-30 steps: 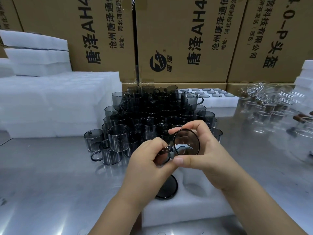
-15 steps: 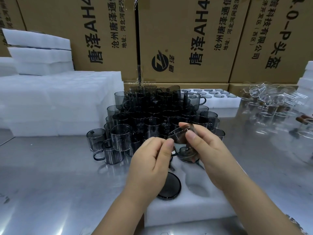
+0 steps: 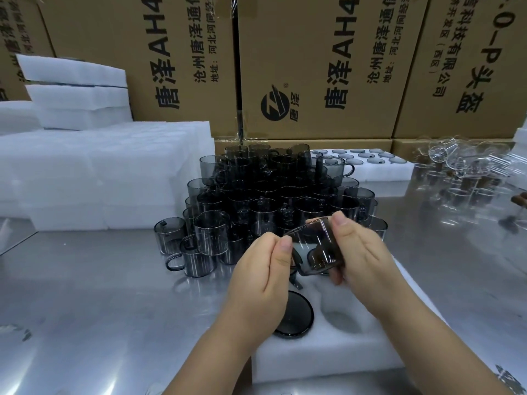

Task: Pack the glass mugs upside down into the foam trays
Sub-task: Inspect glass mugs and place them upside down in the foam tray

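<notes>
Smoky grey glass mug point(image 3: 319, 246): held in the air between both hands and tilted over, with its dark handle pointing down and left; it hangs just above the far end of the near tray and touches no foam.
Right hand point(image 3: 362, 252): grips the mug's body, thumb on the upper wall and fingers curled beneath.
Left hand point(image 3: 262, 277): pinches the mug's left edge by the handle, thumb tip pressed on the glass; its other fingers are hidden behind the hand.
White foam tray with round pockets point(image 3: 328, 357): lies on the table nearest the person, right under the hands.
Upside-down grey mug point(image 3: 295, 316): sits in the tray's left pocket with its dark round base up, partly covered by the left wrist.
Empty round pocket point(image 3: 342, 320): just beside that mug, on its right.
Heap of grey glass mugs point(image 3: 271, 189): stacked upright in tiers behind the hands; a few stand singly at its left foot.
Shiny metal table point(image 3: 99, 295): bears the tray, the heap and the foam.
Stacks of white foam blocks point(image 3: 99, 172): left of the heap, reaching back to the boxes.
Far white foam tray point(image 3: 376, 166): behind the heap on the right; its pockets show as grey ovals, and I cannot tell whether they are filled.
Clear glassware point(image 3: 462, 172): clustered at far right, blurred.
Brown cardboard boxes with black print point(image 3: 313, 67): line the back.
</notes>
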